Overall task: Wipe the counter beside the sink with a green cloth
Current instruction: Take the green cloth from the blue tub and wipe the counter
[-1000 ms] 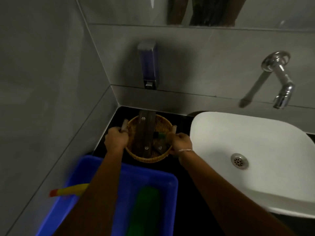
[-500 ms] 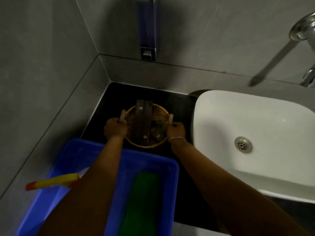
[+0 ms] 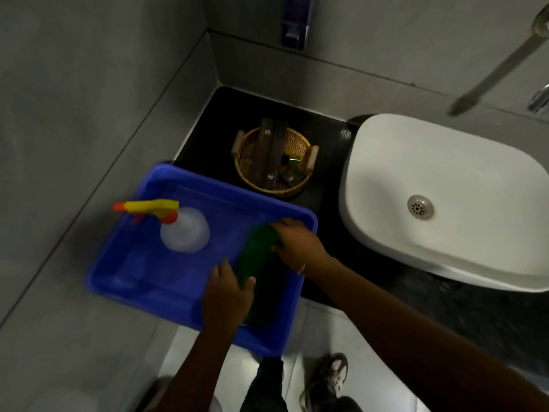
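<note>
The green cloth (image 3: pixel 259 264) lies folded lengthwise in the right half of a blue plastic tub (image 3: pixel 208 185), which stands on the front left of the black counter (image 3: pixel 205 135). My right hand (image 3: pixel 294 245) pinches the cloth's far end between fingers and thumb. Over the cloth's near left edge sits my left hand (image 3: pixel 227 291), fingers spread, thumb laid across the fabric. The white sink (image 3: pixel 445 173) is to the right of the counter.
A clear spray bottle (image 3: pixel 184 231) with a yellow and orange trigger stands in the tub's left half. A wicker basket (image 3: pixel 300 144) holding dark packets sits on the counter behind the tub. Grey tiled walls close the left and back. A soap dispenser (image 3: pixel 294 28) hangs above.
Both hands let go of the basket's handles and came back to the tub, onto the green cloth. The view tilted down, showing the floor and shoes.
</note>
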